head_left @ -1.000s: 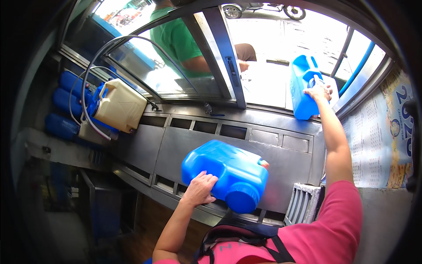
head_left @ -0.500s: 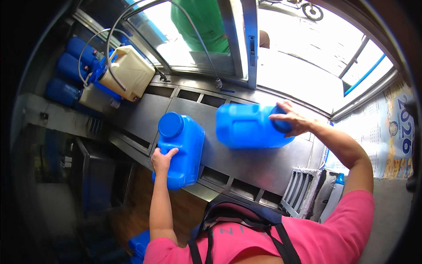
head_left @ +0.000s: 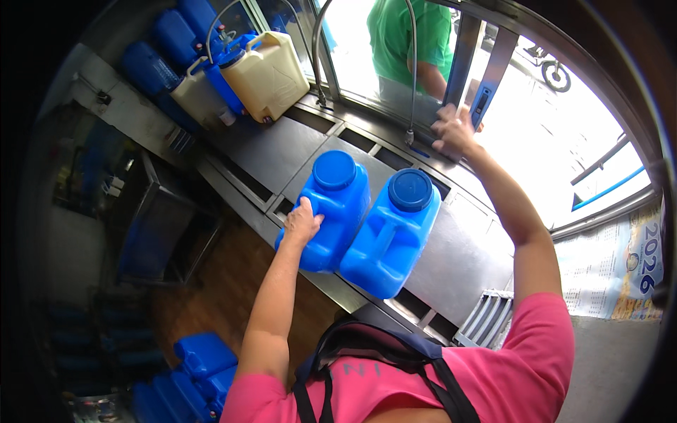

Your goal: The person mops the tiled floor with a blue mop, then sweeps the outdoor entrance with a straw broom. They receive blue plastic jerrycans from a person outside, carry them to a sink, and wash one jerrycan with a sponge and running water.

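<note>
Two blue plastic jugs with round screw caps stand side by side on the steel counter. My left hand (head_left: 302, 224) is closed around the handle of the left jug (head_left: 338, 229). Just beside it, the right jug (head_left: 384, 247) stands on its own, its handle facing me. My right hand (head_left: 455, 132) is stretched out beyond the jugs, at the lower part of the sliding window's frame (head_left: 482, 106). Its fingers are blurred, so their grip on the frame is unclear.
Cream jugs (head_left: 271, 74) and several blue containers (head_left: 173, 39) stand at the far left. Thin metal spouts (head_left: 412, 70) curve down over the counter (head_left: 458, 247). A person in green (head_left: 405, 49) is outside the window. More blue jugs (head_left: 187, 384) sit on the floor, lower left.
The right jug, earlier tipped sideways with my right hand at its cap, now stands upright against the left one. My right hand has let go and moved to the window frame. The view has shifted.
</note>
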Action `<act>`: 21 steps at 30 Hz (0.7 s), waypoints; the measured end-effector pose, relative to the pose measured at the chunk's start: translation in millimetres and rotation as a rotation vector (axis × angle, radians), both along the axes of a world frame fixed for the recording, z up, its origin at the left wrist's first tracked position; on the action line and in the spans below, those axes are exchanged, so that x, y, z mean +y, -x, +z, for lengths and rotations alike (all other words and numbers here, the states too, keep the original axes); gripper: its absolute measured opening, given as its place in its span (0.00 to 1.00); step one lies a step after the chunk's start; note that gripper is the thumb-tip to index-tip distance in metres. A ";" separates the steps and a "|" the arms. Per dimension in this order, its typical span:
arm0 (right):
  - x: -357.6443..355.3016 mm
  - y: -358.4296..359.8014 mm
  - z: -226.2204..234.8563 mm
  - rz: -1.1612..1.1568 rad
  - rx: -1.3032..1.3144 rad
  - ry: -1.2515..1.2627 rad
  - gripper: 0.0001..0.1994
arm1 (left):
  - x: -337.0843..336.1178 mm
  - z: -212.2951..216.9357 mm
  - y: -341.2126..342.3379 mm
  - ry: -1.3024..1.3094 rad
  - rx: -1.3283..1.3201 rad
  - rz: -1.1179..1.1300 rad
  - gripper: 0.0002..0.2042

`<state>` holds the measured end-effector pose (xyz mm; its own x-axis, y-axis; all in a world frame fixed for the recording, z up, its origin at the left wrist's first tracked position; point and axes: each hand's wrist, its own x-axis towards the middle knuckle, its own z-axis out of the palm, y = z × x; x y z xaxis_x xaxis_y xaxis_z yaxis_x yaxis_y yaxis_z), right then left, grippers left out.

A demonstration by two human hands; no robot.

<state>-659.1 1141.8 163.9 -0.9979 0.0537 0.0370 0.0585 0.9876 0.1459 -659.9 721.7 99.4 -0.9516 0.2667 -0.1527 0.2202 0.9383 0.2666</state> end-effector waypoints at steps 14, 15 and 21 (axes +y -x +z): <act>141.8 16.8 25.8 -0.143 0.145 -0.512 0.20 | -2.4 -5.3 -7.2 -0.054 0.154 -0.023 0.18; 144.3 6.0 24.1 -0.183 0.120 -0.498 0.20 | -2.3 -5.2 -6.7 -0.055 0.127 -0.028 0.18; 168.7 -74.0 14.9 -0.329 0.174 -0.481 0.17 | -5.2 0.1 -5.2 -0.057 0.079 0.000 0.18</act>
